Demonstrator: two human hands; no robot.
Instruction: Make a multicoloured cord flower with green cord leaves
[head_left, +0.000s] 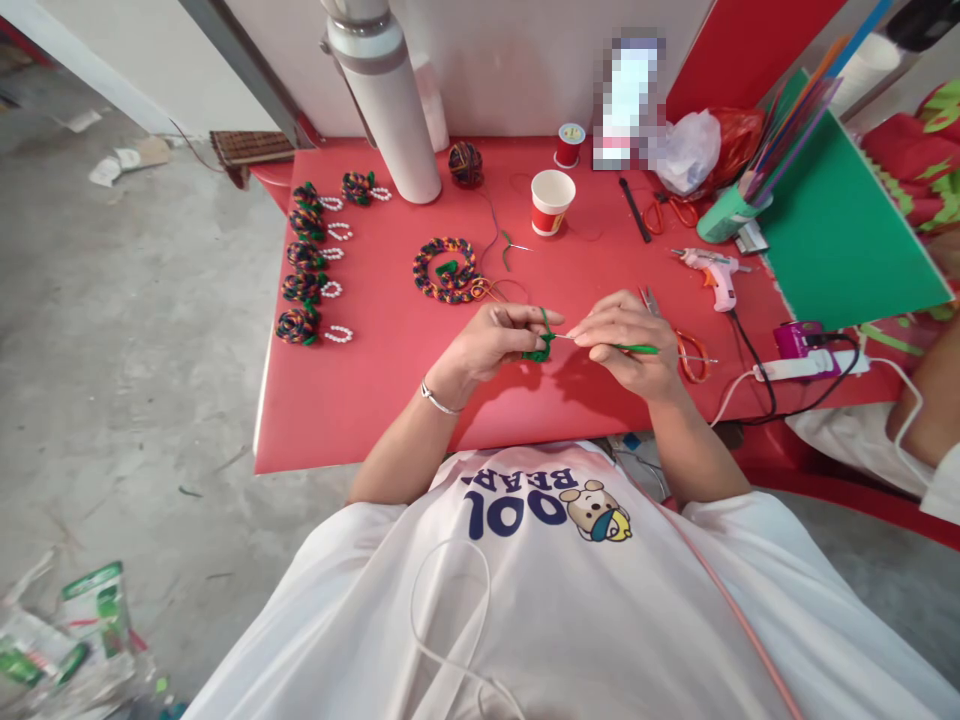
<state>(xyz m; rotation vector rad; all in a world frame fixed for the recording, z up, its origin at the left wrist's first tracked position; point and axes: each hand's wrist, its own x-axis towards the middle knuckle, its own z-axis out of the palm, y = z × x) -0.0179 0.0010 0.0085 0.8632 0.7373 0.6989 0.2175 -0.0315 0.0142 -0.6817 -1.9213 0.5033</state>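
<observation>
- Green crochet piece: a small knot of green yarn held just above the table, near the middle of its near edge, between my two hands.
- My left hand: fingers closed in a pinch on the left side of the green crochet piece; a silver bangle sits on the wrist.
- My right hand: fingers closed around a crochet hook with a green handle, its metal tip pointing left into the green crochet piece.
- Orange scissors: lying flat just right of my right hand, near the near edge.
- Multicoloured yarn ring: lying flat beyond my left hand, toward the table's centre, with a bit of green inside it.
- Yarn rosettes: multicoloured rosettes, most in a column along the left edge, each with a white bead loop on its right side.
- Paper cup: upright, red and white, beyond the ring.
- Red thread spool and dark yarn ball: standing near the far edge.
- Pink glue gun: resting toward the right edge, its cord running to a power strip by the near right corner.
</observation>
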